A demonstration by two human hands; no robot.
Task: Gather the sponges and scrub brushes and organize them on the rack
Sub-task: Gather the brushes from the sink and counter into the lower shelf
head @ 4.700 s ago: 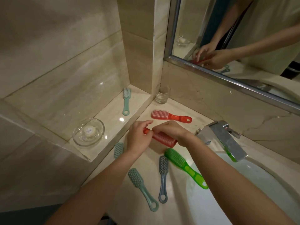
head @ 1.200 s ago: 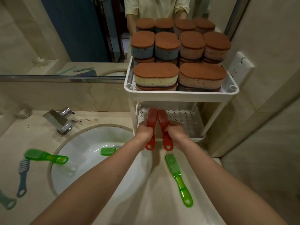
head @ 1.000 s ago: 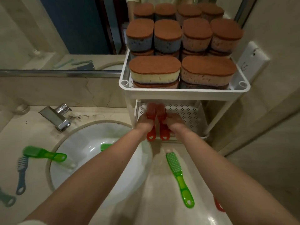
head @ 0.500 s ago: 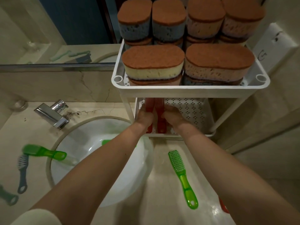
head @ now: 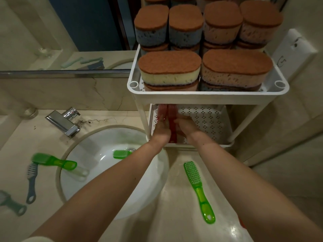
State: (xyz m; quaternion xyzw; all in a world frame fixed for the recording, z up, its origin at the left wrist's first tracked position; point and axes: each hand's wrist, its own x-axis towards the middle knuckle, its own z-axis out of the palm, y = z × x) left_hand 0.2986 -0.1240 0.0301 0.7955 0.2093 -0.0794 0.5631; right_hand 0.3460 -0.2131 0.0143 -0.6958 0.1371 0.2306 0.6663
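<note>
A white two-tier rack [head: 208,98] stands on the counter right of the sink. Its top tier holds several brown-topped sponges [head: 169,69]. Both hands reach into the lower tier. My left hand [head: 161,131] grips one red scrub brush [head: 160,111] and my right hand [head: 186,127] grips a second red scrub brush [head: 172,119], side by side on the perforated shelf. A green brush [head: 198,189] lies on the counter below the rack. Another green brush [head: 54,161] rests at the sink's left rim, and a third green brush [head: 121,154] sits inside the basin.
A chrome faucet [head: 63,121] stands behind the white sink [head: 90,172]. A grey-blue brush [head: 31,182] and a teal brush [head: 12,204] lie at the far left of the counter. A mirror covers the wall behind. A wall socket [head: 290,55] sits beside the rack.
Both hands have pushed the two red brushes further into the rack's lower tier; earlier they were picked up at the left corner of the counter. The camera has moved closer to the rack.
</note>
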